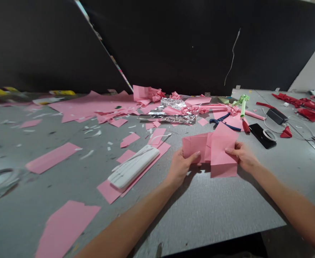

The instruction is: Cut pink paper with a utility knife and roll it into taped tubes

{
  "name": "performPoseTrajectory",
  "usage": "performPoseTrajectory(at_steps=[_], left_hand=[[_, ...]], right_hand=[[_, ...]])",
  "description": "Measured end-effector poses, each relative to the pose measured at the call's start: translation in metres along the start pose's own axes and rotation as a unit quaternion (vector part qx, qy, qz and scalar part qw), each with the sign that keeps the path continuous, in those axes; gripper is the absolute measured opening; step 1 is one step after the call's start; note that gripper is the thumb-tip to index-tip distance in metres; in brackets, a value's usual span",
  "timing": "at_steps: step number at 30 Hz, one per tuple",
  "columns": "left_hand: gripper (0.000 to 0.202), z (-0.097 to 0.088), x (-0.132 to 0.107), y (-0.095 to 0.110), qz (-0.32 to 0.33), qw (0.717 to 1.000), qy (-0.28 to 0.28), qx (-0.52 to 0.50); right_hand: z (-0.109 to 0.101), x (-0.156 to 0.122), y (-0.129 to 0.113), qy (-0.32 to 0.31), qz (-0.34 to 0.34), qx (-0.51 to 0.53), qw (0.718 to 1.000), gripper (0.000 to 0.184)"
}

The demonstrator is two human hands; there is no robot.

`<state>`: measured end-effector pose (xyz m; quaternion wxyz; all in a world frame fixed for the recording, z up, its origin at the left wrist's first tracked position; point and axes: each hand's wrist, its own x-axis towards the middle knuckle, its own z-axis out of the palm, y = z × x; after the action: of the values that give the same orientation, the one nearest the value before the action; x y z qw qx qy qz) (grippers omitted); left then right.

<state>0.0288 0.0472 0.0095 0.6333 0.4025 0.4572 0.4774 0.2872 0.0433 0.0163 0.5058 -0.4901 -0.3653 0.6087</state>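
Note:
Both my hands hold pieces of pink paper (216,150) just above the grey table (206,208). My left hand (181,165) pinches the left piece by its lower edge, thumb on top. My right hand (242,154) grips the right edge of a larger folded pink sheet that overlaps the left one. The fingers of both hands are closed on the paper.
Pink paper scraps (52,157) litter the table. A white strip bundle (134,166) lies left of my hands. Crumpled foil (173,111), blue-handled scissors (223,121), a black phone (262,135), a tape ring (269,135), a charger (277,115) and red paper (305,107) lie behind.

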Motion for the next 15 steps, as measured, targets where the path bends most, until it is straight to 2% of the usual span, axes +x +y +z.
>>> performPoseTrajectory(at_steps=[6,11,15], left_hand=[[0.06,0.001,0.0,0.0,0.002,1.0,-0.016,0.005],[0.063,0.0,0.002,-0.002,-0.002,1.0,-0.007,-0.002],[0.061,0.0,0.002,-0.002,0.0,1.0,-0.02,0.0]], right_hand=[[0.008,0.0,0.014,0.004,0.006,-0.004,1.0,0.043],[0.002,0.001,0.006,0.024,0.005,0.0,1.0,0.043],[0.005,-0.003,0.005,0.012,0.01,-0.009,1.0,0.044]])
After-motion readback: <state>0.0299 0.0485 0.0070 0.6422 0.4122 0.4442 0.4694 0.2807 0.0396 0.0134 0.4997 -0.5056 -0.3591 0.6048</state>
